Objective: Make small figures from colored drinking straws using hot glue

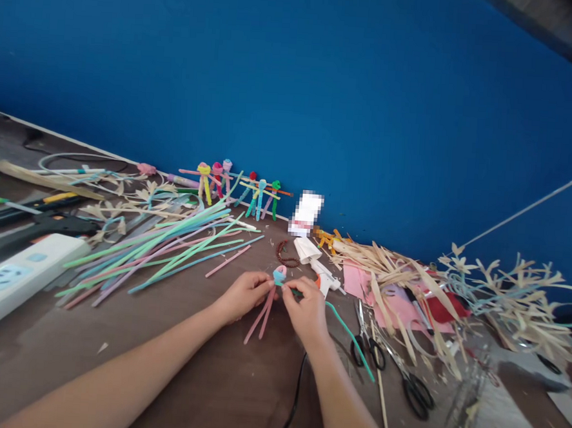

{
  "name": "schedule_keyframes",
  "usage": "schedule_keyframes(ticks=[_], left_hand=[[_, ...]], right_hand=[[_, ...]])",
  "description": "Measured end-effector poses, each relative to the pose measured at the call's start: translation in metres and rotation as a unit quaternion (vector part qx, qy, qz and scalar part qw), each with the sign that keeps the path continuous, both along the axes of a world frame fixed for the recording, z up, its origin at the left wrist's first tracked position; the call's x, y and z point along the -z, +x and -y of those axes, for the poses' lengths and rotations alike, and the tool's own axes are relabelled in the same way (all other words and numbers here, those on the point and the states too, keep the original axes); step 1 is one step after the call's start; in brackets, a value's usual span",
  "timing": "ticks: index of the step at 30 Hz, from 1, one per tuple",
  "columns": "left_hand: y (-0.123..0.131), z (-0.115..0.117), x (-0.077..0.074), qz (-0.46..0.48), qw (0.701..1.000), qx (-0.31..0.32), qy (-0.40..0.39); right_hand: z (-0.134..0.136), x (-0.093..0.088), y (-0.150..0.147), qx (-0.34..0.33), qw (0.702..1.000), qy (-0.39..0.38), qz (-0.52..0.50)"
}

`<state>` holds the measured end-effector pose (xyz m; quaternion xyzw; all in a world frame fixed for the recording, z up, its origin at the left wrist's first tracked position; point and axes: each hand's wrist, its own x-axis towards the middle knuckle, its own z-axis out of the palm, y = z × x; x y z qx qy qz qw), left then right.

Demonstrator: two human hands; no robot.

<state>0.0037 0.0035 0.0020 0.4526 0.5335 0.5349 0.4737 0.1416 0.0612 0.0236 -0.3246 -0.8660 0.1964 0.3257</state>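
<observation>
My left hand (245,294) pinches a small pipe-cleaner figure (278,277) with a blue and pink looped head and two pink legs hanging down toward me. My right hand (308,309) is closed on a green pipe cleaner (351,334) whose near end meets the figure and whose long tail trails off to the right over the brown table (184,363). Both hands meet at the figure, just above the tabletop.
A fan of coloured pipe cleaners (167,249) lies left. Finished figures (234,188) lean on the blue wall. A glue gun (323,274), two scissors (370,342) (414,386), straw strips (399,272), a power strip (15,278) and a black cable (297,395) surround the hands.
</observation>
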Motion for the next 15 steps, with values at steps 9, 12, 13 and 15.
schedule_keyframes(ticks=[9, 12, 13, 15], left_hand=[[0.0003, 0.0027, -0.0062, 0.059, 0.998, 0.031, -0.011], [-0.0002, 0.0031, -0.0057, 0.046, 0.998, 0.025, -0.017], [-0.0002, 0.0031, -0.0057, 0.042, 0.999, 0.02, -0.018], [-0.0001, 0.0033, -0.0069, 0.034, 0.999, 0.015, -0.018]], right_hand=[[-0.0031, 0.0027, 0.0012, -0.004, 0.995, -0.085, -0.045], [-0.0033, 0.0017, 0.0012, -0.002, 0.995, -0.091, -0.048], [-0.0031, 0.0014, 0.0011, -0.002, 0.995, -0.092, -0.048], [-0.0024, 0.0007, 0.0009, -0.004, 0.994, -0.096, -0.046]])
